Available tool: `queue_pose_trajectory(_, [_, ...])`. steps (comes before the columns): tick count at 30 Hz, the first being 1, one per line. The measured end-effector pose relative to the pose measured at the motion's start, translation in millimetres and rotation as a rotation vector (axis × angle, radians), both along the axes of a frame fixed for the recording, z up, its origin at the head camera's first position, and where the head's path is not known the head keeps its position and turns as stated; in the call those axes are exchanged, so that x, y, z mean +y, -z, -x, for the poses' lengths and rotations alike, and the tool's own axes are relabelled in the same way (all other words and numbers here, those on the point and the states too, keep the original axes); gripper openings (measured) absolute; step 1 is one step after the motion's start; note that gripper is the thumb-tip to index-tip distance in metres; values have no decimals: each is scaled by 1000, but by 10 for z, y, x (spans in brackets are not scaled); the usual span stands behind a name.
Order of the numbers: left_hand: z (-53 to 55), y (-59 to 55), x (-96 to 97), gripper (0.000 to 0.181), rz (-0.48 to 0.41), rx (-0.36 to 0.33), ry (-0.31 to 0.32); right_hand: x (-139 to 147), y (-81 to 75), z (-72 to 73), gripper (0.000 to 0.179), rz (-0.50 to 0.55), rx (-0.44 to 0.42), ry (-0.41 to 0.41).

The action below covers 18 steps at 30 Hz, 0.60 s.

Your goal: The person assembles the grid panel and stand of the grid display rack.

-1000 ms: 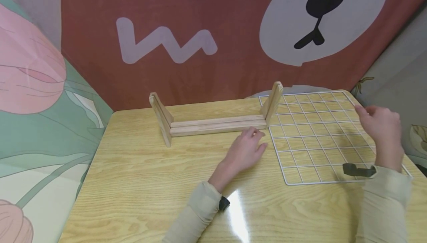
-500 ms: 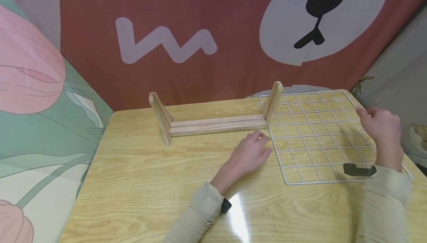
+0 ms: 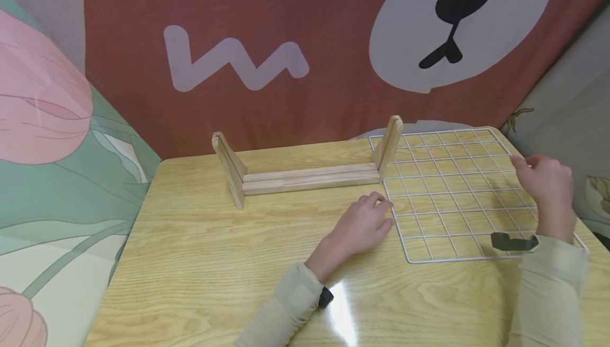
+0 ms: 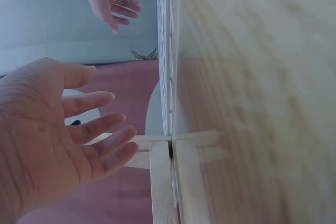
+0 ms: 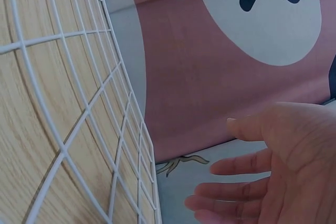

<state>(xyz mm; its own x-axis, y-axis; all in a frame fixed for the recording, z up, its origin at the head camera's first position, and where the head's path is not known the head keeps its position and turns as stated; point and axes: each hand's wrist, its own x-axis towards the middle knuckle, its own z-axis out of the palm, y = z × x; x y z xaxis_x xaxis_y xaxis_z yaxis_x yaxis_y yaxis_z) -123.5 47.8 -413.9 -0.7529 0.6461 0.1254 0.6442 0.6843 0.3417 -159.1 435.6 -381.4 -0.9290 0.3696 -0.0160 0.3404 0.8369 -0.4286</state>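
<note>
My left hand (image 3: 364, 225) hovers just left of a white wire grid panel (image 3: 472, 194) that lies flat on the table. In the left wrist view this hand (image 4: 68, 129) has loosely spread fingers with nothing in them. My right hand (image 3: 545, 180) is over the grid's right edge; in the right wrist view its fingers (image 5: 231, 188) are relaxed and hold nothing, beside the wires (image 5: 64, 153). Behind the left hand stands a pale wooden rack (image 3: 310, 177), two upright end boards joined by low slats. Its right end board (image 3: 391, 143) overlaps the grid's left edge.
The wood-grain table (image 3: 190, 262) has a bright reflection near the front. A red printed cloth (image 3: 286, 114) hangs along the back, with floral cloth (image 3: 109, 177) at the left. Dark straps (image 3: 513, 242) are at both wrists.
My left hand has moved right and slightly toward the front, away from the rack's slats and closer to the grid's left edge. The right hand has shifted only slightly; rack and grid stay put.
</note>
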Motion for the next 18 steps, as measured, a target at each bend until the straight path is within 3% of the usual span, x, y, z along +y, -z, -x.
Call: queue_pose_trajectory(18, [-98,9,141,39,8,-20,58,168,84,-6,79,57,-95,6])
